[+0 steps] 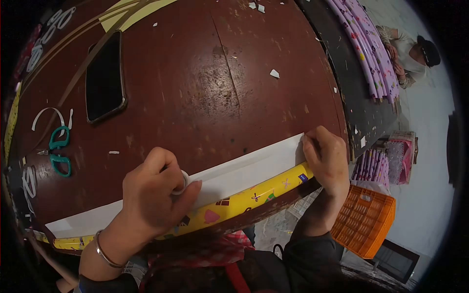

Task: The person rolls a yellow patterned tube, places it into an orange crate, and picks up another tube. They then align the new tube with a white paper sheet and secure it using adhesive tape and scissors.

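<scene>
A: Take the middle of the view as the clock's centre. Your left hand [156,190], at eight, has its fingers curled round a white ring [186,179], perhaps a tape roll, with the thumb reaching out beside it.

B: And your right hand [327,156], at three?

A: Its fingers are bent, with thumb and forefinger at the end of the white strip [249,163]. Whether you pinch that end or only press it, I cannot tell.

B: The strip looks like the back of the yellow printed wrapping sheet [212,216], which lies between eight and three, passing below six, along your edge of the table [185,97]. How should it feel to you?

A: Light and thin, I'd judge. The yellow face shines, so it may slide under dry fingertips. Along the rounded near edge it seems springy; flat, it probably creases easily.

B: Then you do best to hold it near both ends with flat fingertips, well apart, and avoid squeezing the rounded part.

A: Farther out, you have turquoise-handled scissors [60,151] at nine and a smartphone [105,80] at ten.

B: Beyond the table, purple printed rolls [361,49] lie near two, a co-worker [415,61] just past them, and an orange crate [364,222] stands at four.
</scene>
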### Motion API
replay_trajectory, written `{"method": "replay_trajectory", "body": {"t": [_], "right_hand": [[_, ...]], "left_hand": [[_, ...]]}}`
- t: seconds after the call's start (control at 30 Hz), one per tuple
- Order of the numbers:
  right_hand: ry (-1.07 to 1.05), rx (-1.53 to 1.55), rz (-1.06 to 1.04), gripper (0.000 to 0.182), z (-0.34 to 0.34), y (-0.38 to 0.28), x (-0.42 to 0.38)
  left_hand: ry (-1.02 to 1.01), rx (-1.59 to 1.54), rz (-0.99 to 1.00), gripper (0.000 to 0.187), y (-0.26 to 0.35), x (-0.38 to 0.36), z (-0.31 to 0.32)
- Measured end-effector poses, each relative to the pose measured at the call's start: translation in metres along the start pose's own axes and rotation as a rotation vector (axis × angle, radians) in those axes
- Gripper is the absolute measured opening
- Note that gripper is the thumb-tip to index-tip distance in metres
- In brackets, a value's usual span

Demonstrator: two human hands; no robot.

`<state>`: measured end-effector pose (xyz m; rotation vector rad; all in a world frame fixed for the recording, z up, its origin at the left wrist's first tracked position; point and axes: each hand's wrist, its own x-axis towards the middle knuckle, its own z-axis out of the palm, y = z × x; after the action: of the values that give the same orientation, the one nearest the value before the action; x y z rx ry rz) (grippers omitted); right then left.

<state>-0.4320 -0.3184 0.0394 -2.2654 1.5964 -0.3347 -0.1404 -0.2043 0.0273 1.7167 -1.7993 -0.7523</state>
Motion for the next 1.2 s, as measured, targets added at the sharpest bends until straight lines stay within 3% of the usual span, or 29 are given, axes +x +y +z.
{"method": "replay_trajectory", "body": {"t": [0.27, 1.2], "right_hand": [[0.000, -0.009, 0.010, 0.010, 0.0005, -0.0008, -0.0001], [-0.003, 0.029, 0.044, 0.012, -0.0004, -0.0005, -0.0006]], "left_hand": [[0.046, 0.039, 0.043, 0.033, -0.0037, 0.0005, 0.0026], [0.007, 0.102, 0.038, 0.031, -0.0004, 0.0030, 0.0054]]}}
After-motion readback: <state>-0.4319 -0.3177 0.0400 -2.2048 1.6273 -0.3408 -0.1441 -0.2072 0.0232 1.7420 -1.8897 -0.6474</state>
